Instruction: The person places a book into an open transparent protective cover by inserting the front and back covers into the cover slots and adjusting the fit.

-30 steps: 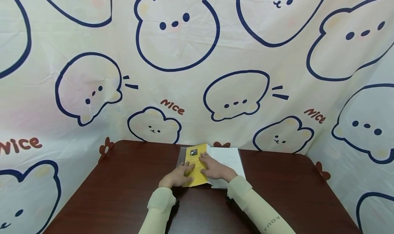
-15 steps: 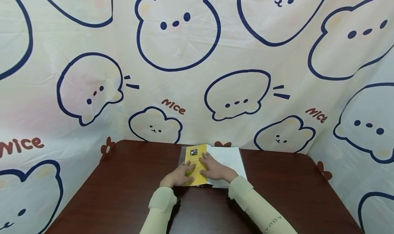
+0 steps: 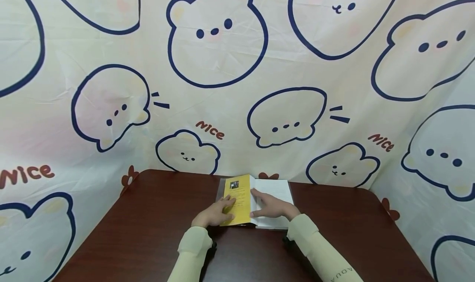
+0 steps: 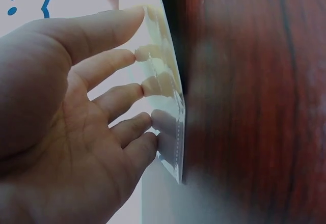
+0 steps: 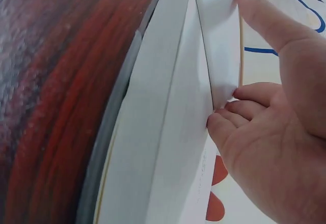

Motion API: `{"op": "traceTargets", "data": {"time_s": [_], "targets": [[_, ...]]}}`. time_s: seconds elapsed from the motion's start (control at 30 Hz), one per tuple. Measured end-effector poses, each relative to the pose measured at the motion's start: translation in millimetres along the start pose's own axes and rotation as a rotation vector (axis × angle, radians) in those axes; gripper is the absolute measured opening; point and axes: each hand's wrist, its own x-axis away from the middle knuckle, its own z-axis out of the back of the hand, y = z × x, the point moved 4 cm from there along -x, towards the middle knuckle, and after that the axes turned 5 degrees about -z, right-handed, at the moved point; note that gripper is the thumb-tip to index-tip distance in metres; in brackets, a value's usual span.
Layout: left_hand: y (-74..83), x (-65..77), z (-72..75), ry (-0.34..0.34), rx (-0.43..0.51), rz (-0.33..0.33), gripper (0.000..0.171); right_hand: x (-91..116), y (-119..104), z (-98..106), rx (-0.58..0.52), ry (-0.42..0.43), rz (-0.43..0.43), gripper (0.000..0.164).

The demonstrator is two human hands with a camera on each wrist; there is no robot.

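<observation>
Left hand [image 3: 213, 213] loosely spread on yellow flap [image 3: 242, 204], right hand [image 3: 272, 205] likewise at edge.

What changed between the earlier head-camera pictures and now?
The right hand shifted rightward from the middle of the yellow flap to its right edge, now mostly over the white page. No new grasp shows. The left hand stayed on the flap's left part; flap and page lie much as before.

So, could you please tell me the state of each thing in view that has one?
Book: open on the table
Yellow page: lying over the book's left side
Left grip: resting on the yellow page
Right grip: touching the book near its middle
Backdrop: hanging, lightly creased
</observation>
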Motion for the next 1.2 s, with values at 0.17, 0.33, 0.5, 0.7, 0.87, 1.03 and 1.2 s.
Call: {"op": "traceTargets", "data": {"time_s": [0.17, 0.33, 0.5, 0.7, 0.87, 1.03, 1.2], "targets": [[3.0, 2.0, 1.1, 0.002, 0.010, -0.007, 0.059, 3, -4, 0, -0.005, 0.010, -0.001, 0.098], [2.7, 1.9, 1.1, 0.000, 0.021, -0.002, 0.059, 2, -7, -2, 0.014, 0.011, 0.008, 0.097], [2.3, 1.3, 1.5, -0.005, 0.024, 0.005, 0.058, -2, -8, -4, 0.040, 0.013, 0.025, 0.096], [3.0, 1.7, 1.0, -0.004, 0.031, 0.012, 0.056, -3, -11, -6, 0.046, 0.007, 0.032, 0.095], [3.9, 1.8, 0.1, -0.003, 0.016, 0.016, 0.056, -5, -15, -9, 0.048, 0.000, 0.044, 0.094], [4.7, 1.1, 0.4, -0.007, 0.000, 0.013, 0.056, -8, -17, -10, 0.059, -0.001, 0.034, 0.094], [6.0, 1.2, 0.0, -0.016, -0.006, 0.005, 0.057, -12, -17, -12, 0.060, -0.004, 0.029, 0.095]]}}
